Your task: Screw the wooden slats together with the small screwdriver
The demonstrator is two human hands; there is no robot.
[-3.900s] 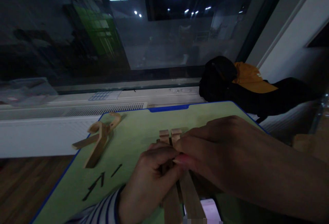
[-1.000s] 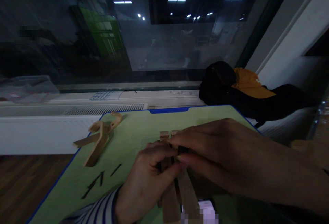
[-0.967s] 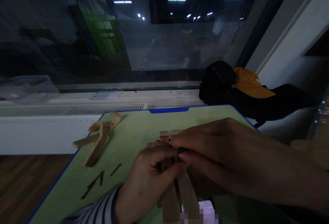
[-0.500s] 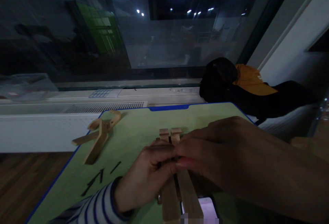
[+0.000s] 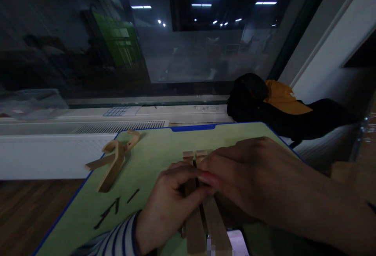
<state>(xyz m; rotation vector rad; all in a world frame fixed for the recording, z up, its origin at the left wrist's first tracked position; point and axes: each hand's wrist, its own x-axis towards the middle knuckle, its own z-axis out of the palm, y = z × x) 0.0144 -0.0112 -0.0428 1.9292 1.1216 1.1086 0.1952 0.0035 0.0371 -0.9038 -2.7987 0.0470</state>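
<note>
Two long wooden slats [image 5: 202, 224] lie side by side on a green mat [image 5: 158, 150], their far ends showing past my fingers. My left hand [image 5: 167, 209] is closed around the left slat, a striped sleeve at its wrist. My right hand [image 5: 252, 177] reaches in from the right, its fingertips pinched together over the gap between the slats. What the pinch holds is hidden.
Loose curved wooden pieces [image 5: 113, 160] lie at the mat's far left, with several thin dark pins [image 5: 113, 207] nearer. A black bag and an orange cap [image 5: 282, 97] sit at the right. A white vent sill [image 5: 88, 126] runs below the dark window.
Both hands stay on the slats with only small finger shifts. The view has tilted slightly.
</note>
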